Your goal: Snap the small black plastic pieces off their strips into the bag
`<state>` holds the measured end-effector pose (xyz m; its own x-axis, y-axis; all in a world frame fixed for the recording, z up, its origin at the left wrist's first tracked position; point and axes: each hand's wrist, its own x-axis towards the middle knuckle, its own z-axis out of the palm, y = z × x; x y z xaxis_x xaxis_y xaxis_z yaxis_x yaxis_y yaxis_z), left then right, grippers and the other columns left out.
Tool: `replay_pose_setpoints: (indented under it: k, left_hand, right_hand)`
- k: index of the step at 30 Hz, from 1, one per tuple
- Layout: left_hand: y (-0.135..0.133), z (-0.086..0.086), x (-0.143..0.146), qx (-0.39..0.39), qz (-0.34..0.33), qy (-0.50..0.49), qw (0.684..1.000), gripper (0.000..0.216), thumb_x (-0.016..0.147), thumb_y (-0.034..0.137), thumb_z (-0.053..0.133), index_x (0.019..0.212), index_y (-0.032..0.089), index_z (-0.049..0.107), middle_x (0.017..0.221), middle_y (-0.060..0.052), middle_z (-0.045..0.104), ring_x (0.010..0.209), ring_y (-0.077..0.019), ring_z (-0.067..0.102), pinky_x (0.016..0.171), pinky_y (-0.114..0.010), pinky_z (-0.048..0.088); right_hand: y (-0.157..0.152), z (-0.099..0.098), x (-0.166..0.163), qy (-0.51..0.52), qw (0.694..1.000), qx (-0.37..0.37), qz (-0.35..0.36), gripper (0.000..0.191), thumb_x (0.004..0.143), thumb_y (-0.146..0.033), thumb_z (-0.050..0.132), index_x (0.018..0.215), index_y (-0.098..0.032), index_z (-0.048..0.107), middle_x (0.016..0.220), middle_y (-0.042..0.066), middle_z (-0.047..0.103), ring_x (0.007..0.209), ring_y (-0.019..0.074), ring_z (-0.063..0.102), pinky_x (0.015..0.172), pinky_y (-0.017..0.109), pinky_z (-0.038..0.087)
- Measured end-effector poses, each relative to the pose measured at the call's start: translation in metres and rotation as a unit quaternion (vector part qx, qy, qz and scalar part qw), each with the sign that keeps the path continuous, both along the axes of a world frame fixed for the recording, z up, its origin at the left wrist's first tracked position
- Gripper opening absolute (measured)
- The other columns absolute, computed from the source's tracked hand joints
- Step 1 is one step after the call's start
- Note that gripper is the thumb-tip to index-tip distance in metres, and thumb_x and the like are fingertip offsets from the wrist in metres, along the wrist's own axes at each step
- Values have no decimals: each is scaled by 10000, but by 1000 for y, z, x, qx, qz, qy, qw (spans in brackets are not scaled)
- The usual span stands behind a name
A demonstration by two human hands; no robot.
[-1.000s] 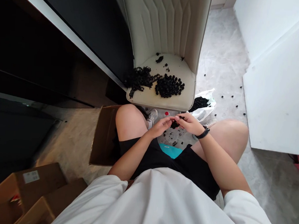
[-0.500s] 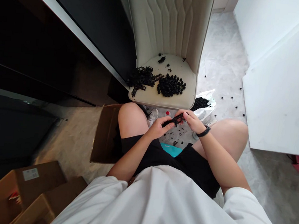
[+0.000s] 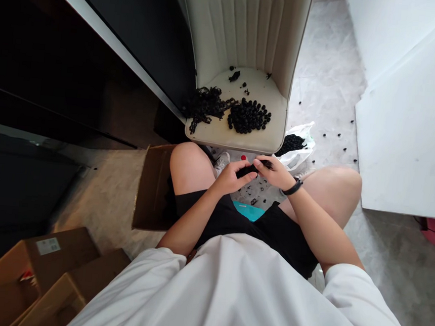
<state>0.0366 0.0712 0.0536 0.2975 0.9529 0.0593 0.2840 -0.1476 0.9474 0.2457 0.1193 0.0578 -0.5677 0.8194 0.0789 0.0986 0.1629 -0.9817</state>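
Head view: holding a dark, ragged piece (image 3: 247, 171), partly hidden, above the scrap-strewn floor (image 3: 324, 76), with left hand (image 3: 234, 177) half open around one end and right hand (image 3: 273, 171) curled over the other. Facing a smooth, ribbed chair (image 3: 238, 142), with round black beads (image 3: 249, 117) heaped beside a lacy tangle (image 3: 205, 103). Near a crinkled white bag (image 3: 303, 159) of black beads and an open cardboard box (image 3: 150, 190), too dim inside to tell.

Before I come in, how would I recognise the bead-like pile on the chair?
Find the cream chair beyond the person's knees. On its seat, right of centre, lies the pile. Its pieces are round, unlike the stringy black tangle beside it.
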Motion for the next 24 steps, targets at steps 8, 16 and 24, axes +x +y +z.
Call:
replay_pose_setpoints:
  k: [8,16,24]
  left_hand:
    - [9,-19,10,-156,-22,-143,977,628,931,779,730,1058,166,771,631,39,548,541,-103,506,575,-263,462]
    - [8,-18,8,-149,-28,-215,965,615,910,785,758,834,185,646,635,55,458,544,-79,439,561,-254,404]
    - [6,-11,2,-93,-21,-123,988,636,970,850,598,919,216,612,767,-2,587,715,-159,570,722,-328,498]
  right_hand:
    - [-1,-8,-4,7,999,49,12,470,1043,-589,652,781,-220,525,667,-25,549,641,134,459,604,299,382]
    - [-12,-3,-15,46,998,-27,-23,631,997,-804,642,728,-251,499,603,-19,512,567,143,433,536,333,340]
    - [-14,2,-15,55,997,-42,-44,663,988,-881,562,754,-262,512,627,-3,510,587,159,436,554,354,365]
